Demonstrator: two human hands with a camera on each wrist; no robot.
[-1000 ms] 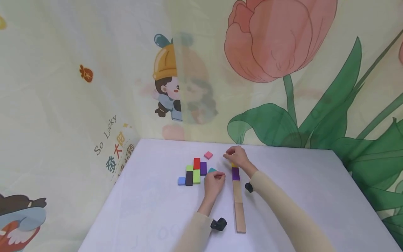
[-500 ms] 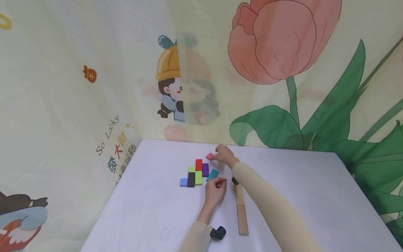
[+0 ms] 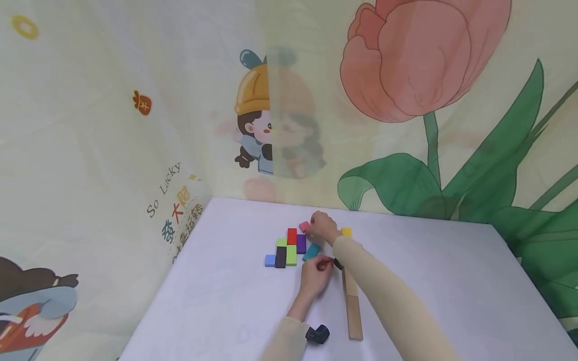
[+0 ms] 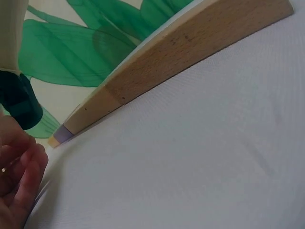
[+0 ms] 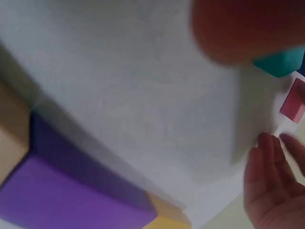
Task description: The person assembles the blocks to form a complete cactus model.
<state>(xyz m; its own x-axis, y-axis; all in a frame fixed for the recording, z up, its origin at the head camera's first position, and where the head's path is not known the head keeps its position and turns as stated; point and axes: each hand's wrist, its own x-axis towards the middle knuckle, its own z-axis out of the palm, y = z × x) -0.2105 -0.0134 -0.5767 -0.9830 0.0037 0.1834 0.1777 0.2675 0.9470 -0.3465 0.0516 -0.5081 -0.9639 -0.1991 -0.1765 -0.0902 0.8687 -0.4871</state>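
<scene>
My right hand (image 3: 323, 228) is at the far side of the table, its fingertips beside a small pink block (image 3: 304, 226). In the right wrist view, the fingers (image 5: 269, 167) are fairly straight, with the pink block (image 5: 294, 101) just beyond them. Nothing shows in that hand. My left hand (image 3: 315, 277) hangs loosely curled near a teal block (image 3: 311, 251), thumb and forefinger close together, with no object visible between them. A row of blocks runs under my right forearm: a yellow block (image 3: 346, 231), a purple block (image 5: 81, 191) and wooden planks (image 3: 354, 317).
Left of the teal block lies a cluster: a red block (image 3: 292, 236), a purple block (image 3: 301, 244), green blocks (image 3: 291, 255), a black block (image 3: 281, 257) and a blue block (image 3: 270, 260). A printed curtain (image 3: 203, 125) stands behind the white table (image 3: 217, 301).
My right hand has moved left from the yellow end of the row to the pink block. My left hand has barely moved. The head view has shifted slightly.
</scene>
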